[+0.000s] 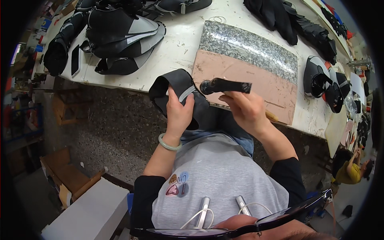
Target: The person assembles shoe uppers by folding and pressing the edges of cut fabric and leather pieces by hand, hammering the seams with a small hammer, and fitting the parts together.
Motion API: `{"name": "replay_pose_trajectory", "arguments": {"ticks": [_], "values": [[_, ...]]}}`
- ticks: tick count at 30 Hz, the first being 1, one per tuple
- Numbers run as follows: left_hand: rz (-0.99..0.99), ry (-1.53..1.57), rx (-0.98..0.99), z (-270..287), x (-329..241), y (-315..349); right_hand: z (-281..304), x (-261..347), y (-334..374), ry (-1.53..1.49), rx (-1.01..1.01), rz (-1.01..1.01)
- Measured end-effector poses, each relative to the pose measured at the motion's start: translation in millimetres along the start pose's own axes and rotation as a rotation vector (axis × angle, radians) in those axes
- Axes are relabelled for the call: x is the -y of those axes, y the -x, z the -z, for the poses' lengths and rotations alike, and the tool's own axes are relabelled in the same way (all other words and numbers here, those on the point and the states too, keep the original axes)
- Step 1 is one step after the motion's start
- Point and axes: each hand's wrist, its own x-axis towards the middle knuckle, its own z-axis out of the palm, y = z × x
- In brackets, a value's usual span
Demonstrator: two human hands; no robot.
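My left hand (179,109) is closed on a black shoe upper (176,80) with a grey strip, thumb on the strip and the upper's loop open toward the left. My right hand (249,111) grips a hammer (230,85); its dark head sits above my fingers, and the end of its wooden handle shows below my palm. The round face of the hammer is close to the right edge of the upper, over the near edge of a pinkish board (240,68). Whether the two touch I cannot tell.
Speckled stone (248,40) shows along the board's far part on the white table (176,44). Stacked black-and-grey uppers (120,36) and a phone (75,60) lie at left. Dark fabric pieces (276,20) and more uppers (318,78) lie right. Another person (352,170) is at far right.
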Motion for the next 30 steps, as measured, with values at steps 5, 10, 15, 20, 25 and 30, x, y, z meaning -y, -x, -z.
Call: {"name": "replay_pose_trajectory", "arguments": {"ticks": [5, 10, 15, 20, 25, 30], "values": [[0.022, 0.048, 0.011, 1, 1, -1, -9, 2, -7, 0.158, 0.172, -0.006], [-0.001, 0.000, -0.027, 0, 11, 1, -21, -1, 0, 0.147, 0.161, 0.035], [0.206, 0.114, 0.073, 21, -6, -16, -19, 0, 1, 0.110, 0.196, -0.037], [0.227, 0.080, 0.046, 20, 1, -19, -13, 2, -9, 0.128, 0.182, -0.011], [0.250, 0.172, 0.062, 5, 4, -6, -5, 10, -14, 0.040, -0.092, 0.022], [0.296, 0.146, 0.084, 5, -11, -7, -10, 5, -11, 0.147, 0.201, -0.025]]}}
